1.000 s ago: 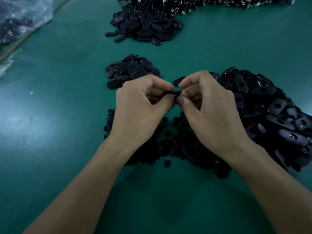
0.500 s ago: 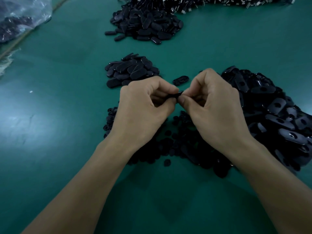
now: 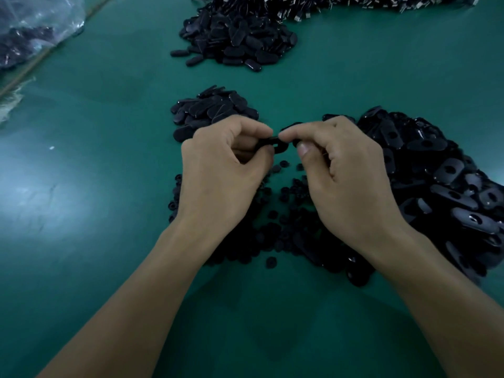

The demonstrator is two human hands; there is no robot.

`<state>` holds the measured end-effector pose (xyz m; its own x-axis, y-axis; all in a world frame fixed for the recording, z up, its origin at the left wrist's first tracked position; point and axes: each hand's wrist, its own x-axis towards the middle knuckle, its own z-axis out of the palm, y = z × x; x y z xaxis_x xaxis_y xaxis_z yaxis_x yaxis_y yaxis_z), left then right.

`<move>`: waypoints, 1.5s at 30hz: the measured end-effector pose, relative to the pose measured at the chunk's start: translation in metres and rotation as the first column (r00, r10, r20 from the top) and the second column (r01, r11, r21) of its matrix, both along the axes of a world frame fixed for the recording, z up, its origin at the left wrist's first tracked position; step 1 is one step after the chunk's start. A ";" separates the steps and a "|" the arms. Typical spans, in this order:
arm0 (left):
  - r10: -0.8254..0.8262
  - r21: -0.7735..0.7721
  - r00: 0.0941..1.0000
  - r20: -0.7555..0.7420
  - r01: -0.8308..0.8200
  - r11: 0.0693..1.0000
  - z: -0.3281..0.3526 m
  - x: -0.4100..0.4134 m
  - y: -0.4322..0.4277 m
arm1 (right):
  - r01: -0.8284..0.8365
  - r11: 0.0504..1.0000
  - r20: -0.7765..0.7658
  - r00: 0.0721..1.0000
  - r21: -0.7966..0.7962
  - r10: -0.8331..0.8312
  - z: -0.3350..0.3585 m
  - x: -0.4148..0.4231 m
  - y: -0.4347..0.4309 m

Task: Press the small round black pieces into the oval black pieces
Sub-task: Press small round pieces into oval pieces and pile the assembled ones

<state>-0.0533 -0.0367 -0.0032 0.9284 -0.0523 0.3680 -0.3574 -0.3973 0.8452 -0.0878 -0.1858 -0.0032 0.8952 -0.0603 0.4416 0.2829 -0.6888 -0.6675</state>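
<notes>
oval black piece [image 3: 275, 145] | left hand [image 3: 218, 170] pinches one end | right hand [image 3: 343, 170] curled, index tip touching it, hold unclear

Black oval pieces [image 3: 436, 170], green table [image 3: 81, 241]

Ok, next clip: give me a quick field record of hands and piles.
left hand: pinches one end of oval piece
right hand: pinches its other end
round pieces: loose heap beneath both hands
holed ovals: large pile at right
small oval pile: beyond left hand
far pile: top centre
plastic bag: top left
table: green
</notes>
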 end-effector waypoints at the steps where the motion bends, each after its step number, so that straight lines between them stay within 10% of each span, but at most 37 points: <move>1: -0.003 0.002 1.000 -0.004 0.003 1.000 0.000 0.000 0.000 | 0.000 1.000 0.001 1.000 0.002 0.000 0.000 0.000 0.000; 45: -0.186 -0.006 0.982 -0.013 0.186 0.982 0.000 -0.001 0.002 | 0.031 0.977 -0.030 0.999 0.211 -0.025 0.001 -0.002 0.003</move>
<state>-0.0545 -0.0344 -0.0027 0.9073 -0.2231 0.3564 -0.4136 -0.3207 0.8521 -0.0896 -0.1826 -0.0018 0.9033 -0.1752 0.3916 0.2451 -0.5385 -0.8062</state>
